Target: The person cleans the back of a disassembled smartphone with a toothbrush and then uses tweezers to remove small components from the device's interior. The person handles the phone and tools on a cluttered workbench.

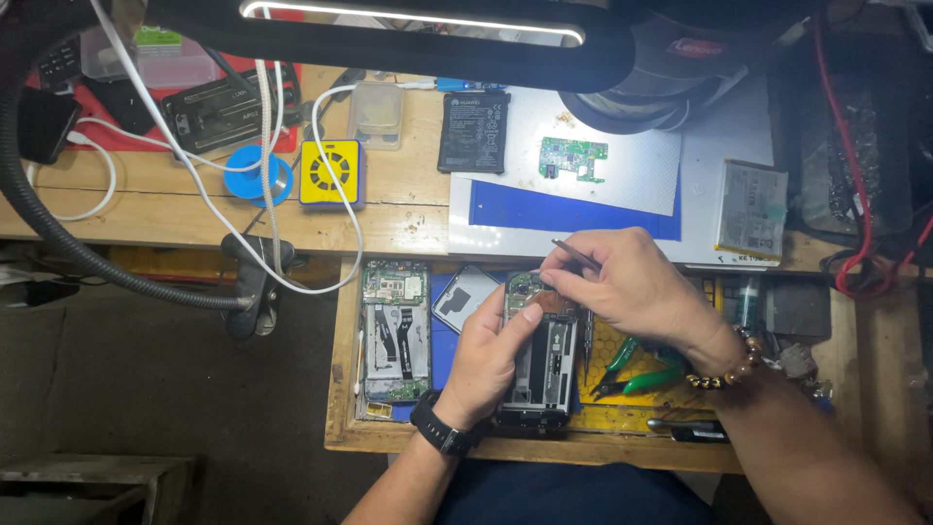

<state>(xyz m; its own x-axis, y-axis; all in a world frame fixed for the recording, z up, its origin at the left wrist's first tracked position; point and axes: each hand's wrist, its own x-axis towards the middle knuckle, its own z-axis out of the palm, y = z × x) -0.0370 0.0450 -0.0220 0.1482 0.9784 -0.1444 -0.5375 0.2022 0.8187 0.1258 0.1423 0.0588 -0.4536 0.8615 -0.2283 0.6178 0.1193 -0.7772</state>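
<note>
My left hand point(491, 355) grips an opened phone point(540, 365) with its back cover off, thumb resting on its upper part. It sits over the open wooden drawer point(342, 389). My right hand point(632, 287) is closed around thin metal tweezers point(575, 255), whose tip points down at the top of the phone. A black watch is on my left wrist and a bead bracelet on my right.
A second opened phone point(396, 331) and a dark back cover point(464, 297) lie in the drawer, with green-handled pliers point(637, 369). On the bench: a green circuit board point(573, 158), black battery point(473, 131), silver battery point(751, 211), blue mat point(544, 209), yellow fan box point(331, 173), white cables, lamp head point(408, 39).
</note>
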